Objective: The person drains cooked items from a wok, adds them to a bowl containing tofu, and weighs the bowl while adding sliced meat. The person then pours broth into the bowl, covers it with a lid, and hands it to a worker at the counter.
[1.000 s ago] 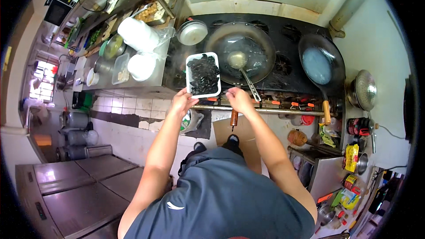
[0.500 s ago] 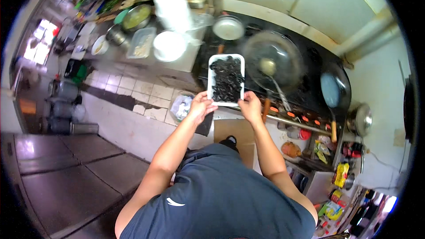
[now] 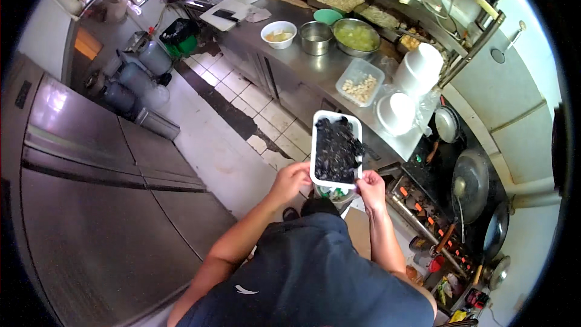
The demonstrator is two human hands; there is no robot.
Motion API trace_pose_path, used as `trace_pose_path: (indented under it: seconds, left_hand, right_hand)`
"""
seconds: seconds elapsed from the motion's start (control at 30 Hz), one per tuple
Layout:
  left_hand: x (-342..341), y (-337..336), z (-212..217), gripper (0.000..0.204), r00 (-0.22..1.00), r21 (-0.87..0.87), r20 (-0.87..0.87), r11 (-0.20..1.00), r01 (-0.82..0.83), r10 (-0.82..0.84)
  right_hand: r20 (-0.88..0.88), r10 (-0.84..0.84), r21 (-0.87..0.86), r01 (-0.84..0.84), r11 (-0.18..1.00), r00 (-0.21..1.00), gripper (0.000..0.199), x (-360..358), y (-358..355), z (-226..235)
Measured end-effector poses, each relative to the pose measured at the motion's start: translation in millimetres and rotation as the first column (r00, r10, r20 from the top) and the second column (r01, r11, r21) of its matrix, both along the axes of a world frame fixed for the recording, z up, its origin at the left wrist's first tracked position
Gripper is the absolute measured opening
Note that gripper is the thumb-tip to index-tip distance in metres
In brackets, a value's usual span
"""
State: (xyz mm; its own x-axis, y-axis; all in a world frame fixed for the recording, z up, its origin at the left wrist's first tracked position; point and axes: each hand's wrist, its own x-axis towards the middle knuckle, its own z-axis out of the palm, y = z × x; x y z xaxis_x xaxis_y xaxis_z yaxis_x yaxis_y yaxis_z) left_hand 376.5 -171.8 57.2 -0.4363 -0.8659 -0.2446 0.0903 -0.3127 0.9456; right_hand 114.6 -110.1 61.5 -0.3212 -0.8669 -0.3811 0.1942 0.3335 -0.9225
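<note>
A white rectangular tray (image 3: 313, 148) is held up in front of me, over the gap by the counter's near end. It is filled with dark, ruffled pieces that look like wood ear mushrooms (image 3: 336, 151). My left hand (image 3: 292, 181) is closed on the tray's near left corner. My right hand (image 3: 371, 189) grips the near right corner, thumb at the rim. Partly hidden below the tray is a bin (image 3: 334, 194) with green and white stuff in it.
Along the steel counter (image 3: 290, 66) stand a clear tub of pale pieces (image 3: 360, 89), stacked white bowls (image 3: 419, 71), a steel pot (image 3: 316, 39) and a cutting board (image 3: 219, 19). A wok (image 3: 475, 172) sits on the stove at right. Steel cabinet doors (image 3: 85, 206) line the left.
The view has turned left, from the stove toward the counter, and the tray has come along in both hands. Both hands keep their hold on its near corners.
</note>
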Motion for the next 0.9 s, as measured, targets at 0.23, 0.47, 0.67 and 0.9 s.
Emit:
trace_pose_path:
  seconds: [0.23, 0.47, 0.67, 0.9]
  left_hand:
    - [87.6, -124.0, 18.3, 0.034, 0.970, 0.004, 0.071, 0.972, -0.233, 0.232]
    - [151.9, -291.5, 43.9, 0.032, 0.908, -0.139, 0.157, 0.919, -0.370, 0.389]
    - [178.9, -468.3, 77.1, 0.037, 0.931, -0.181, 0.189, 0.943, -0.279, 0.312]
    - [136.9, -688.0, 50.0, 0.033, 0.964, -0.140, 0.219, 0.983, -0.120, 0.149]
  right_hand:
    - [-0.044, 0.160, -0.115, -0.164, 0.980, 0.986, 0.011, 93.2, -161.3, 1.7]
    - [0.068, 0.256, -0.256, -0.231, 0.939, 0.964, 0.012, 160.6, -356.1, -1.8]
    - [-0.037, 0.211, -0.326, -0.211, 0.921, 0.977, 0.010, 185.3, -532.8, 18.2]
    - [-0.376, -0.056, -0.393, -0.104, 0.913, 0.925, 0.015, 147.4, -719.1, -17.8]
